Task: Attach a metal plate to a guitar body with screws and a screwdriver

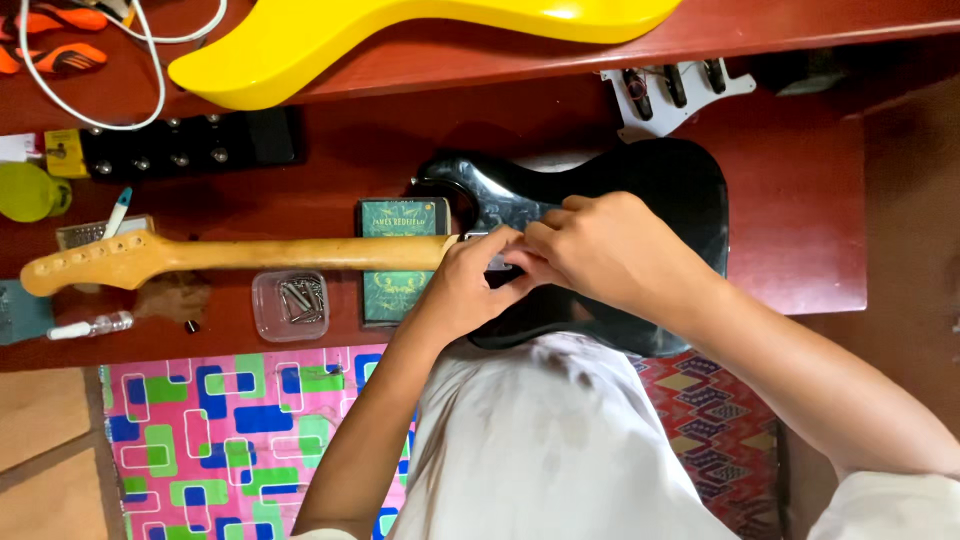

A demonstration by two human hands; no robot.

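Black guitar body (620, 190) on red bench (800, 200); left hand (470, 285), right hand (600, 250) fingers pressed together at neck (240, 255) joint, pinched item unclear.

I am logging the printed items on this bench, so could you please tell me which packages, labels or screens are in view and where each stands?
Green book or box: flat under the guitar neck, left of the black guitar body; rectangular, dark green, pale ornament.
Clear plastic tub: left of it, below the neck; square, transparent, holding metal screws.
Yellow label: far left; small, rectangular.
Screens: none.
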